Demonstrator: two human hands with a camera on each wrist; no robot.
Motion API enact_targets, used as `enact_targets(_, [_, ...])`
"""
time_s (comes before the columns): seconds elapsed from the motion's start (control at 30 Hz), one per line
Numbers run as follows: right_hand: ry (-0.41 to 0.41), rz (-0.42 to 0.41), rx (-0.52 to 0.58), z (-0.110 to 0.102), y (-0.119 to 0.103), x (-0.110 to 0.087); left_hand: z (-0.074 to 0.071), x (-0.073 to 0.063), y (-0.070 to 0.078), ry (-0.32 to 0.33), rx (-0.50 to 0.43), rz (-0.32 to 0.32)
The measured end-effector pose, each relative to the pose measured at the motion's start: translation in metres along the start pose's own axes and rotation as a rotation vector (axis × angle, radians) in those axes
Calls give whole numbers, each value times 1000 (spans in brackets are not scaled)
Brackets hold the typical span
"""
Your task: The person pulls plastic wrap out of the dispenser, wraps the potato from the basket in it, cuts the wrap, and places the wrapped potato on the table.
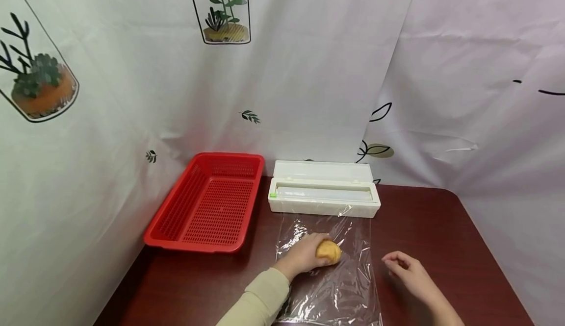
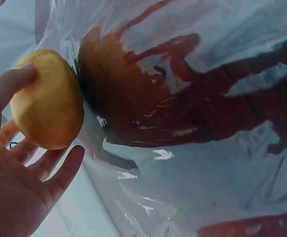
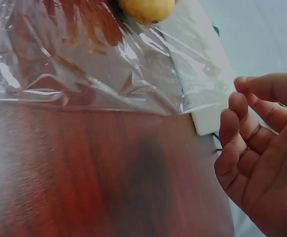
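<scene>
My left hand [image 1: 304, 256] grips a smooth, rounded yellow mango [image 1: 328, 251], its thumb lying on one side and fingers curled beneath. In the left wrist view the mango [image 2: 49, 101] is over the clear plastic wrap [image 2: 183, 173]; I cannot tell whether they touch. That wrap [image 1: 348, 287] stretches, wrinkled and shiny, from a white dispenser box [image 1: 324, 208] toward the table's near side. To the right of the film, my right hand [image 1: 410, 274] hovers with loosely curled fingers and holds nothing. The right wrist view shows those fingers [image 3: 232, 126] beyond the wrap's edge.
A red perforated plastic basket [image 1: 218, 213] stands left of the dispenser. Behind the box its white lid [image 1: 322, 170] is raised. The dark reddish table [image 1: 441, 238] meets a printed white cloth backdrop [image 1: 309, 95] at the back and sides.
</scene>
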State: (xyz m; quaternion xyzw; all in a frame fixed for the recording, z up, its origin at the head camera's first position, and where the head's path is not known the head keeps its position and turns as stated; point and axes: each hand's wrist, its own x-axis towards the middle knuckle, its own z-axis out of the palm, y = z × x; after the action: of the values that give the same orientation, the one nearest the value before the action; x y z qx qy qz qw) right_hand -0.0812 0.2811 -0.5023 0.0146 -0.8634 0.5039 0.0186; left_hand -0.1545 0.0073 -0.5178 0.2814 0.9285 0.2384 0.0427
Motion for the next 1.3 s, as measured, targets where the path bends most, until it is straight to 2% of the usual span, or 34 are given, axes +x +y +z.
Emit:
enact_targets(0.1, [-34, -46, -36, -2, -9, 15, -6, 1, -3, 13, -75, 0])
enact_targets(0.17, [-77, -88, -82, -3, -22, 32, -13, 0, -6, 60, -175, -34])
enact_targets(0.23, [-122, -125, -130, -2, -39, 53, -21, 1, -13, 183, -277, -99])
enact_targets(0.3, [-172, -162, -176, 4, -60, 78, -28, 4, -22, 353, -361, -203])
enact_targets(0.37, [-222, -205, -223, 15, -81, 103, -33, 9, -32, 523, -425, -326])
enact_targets(0.43, [-287, -239, -263, 32, -104, 128, -36, 16, -44, 623, -481, -476])
enact_targets(0.47, [-322, -255, -281, 44, -116, 141, -38, 21, -51, 649, -517, -548])
enact_targets(0.53, [-389, -283, -332, 69, -136, 163, -43, 28, -65, 659, -613, -673])
enact_targets(0.6, [-436, -304, -387, 97, -151, 180, -47, 33, -77, 628, -718, -764])
enact_targets(0.63, [-445, -326, -427, 112, -156, 187, -49, 36, -83, 614, -755, -790])
enact_targets(0.7, [-443, -358, -514, 137, -164, 195, -45, 41, -99, 597, -789, -783])
enact_targets(0.73, [-428, -368, -559, 149, -166, 198, -43, 43, -106, 588, -776, -743])
enact_targets(0.83, [-370, -377, -676, 175, -169, 203, -2, 63, -156, 634, -693, -630])
enact_targets(0.87, [-351, -374, -711, 181, -169, 204, 13, 71, -175, 629, -683, -587])
enact_targets(0.97, [-304, -418, -779, 195, -163, 204, 58, 87, -217, 690, -663, -532])
enact_targets(1.0, [-290, -448, -791, 198, -160, 203, 61, 87, -218, 687, -673, -541])
enact_targets(1.03, [-279, -483, -806, 200, -156, 204, 62, 85, -216, 703, -695, -522])
enact_targets(1.07, [-266, -519, -808, 201, -154, 204, 54, 81, -207, 691, -736, -525])
enact_targets(1.1, [-252, -542, -794, 200, -152, 204, 46, 77, -195, 710, -759, -532])
enact_targets(1.17, [-224, -566, -756, 197, -148, 205, 16, 63, -163, 687, -850, -541])
enact_targets(1.2, [-217, -566, -728, 195, -145, 206, -2, 58, -146, 659, -902, -578])
enact_targets(1.27, [-222, -547, -660, 190, -141, 209, -30, 48, -119, 617, -996, -633])
enact_targets(1.3, [-230, -541, -629, 188, -138, 210, -37, 46, -111, 620, -1019, -653])
